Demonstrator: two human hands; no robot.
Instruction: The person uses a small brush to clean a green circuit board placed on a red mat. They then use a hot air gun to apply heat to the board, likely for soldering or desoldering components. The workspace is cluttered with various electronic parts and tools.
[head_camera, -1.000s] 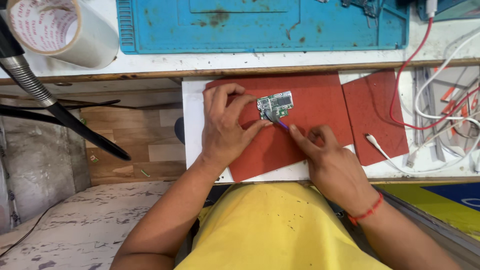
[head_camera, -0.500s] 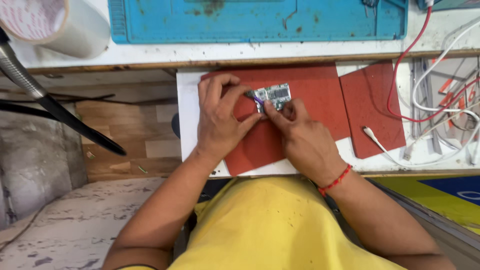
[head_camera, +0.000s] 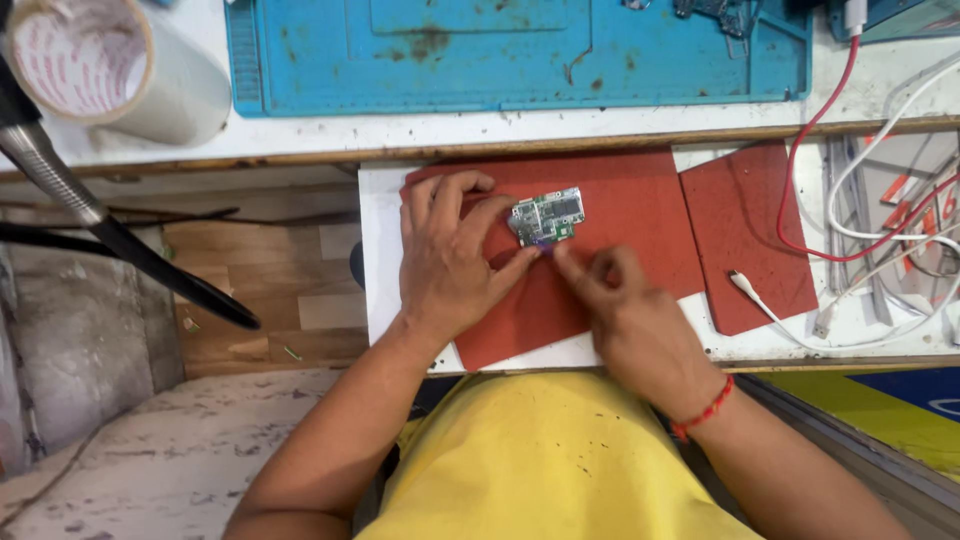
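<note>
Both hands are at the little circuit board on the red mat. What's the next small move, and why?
Probably press the purple piece down at the circuit board edge: the right hand pinches it against that edge while the left hand steadies the board on the red mat.

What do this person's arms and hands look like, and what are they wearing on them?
Both forearms are bare, with no sleeves reaching them and no gloves on the left hand or the right hand. A thin red beaded bracelet circles the right wrist. The left wrist shows nothing worn. A yellow shirt covers the torso.
</note>
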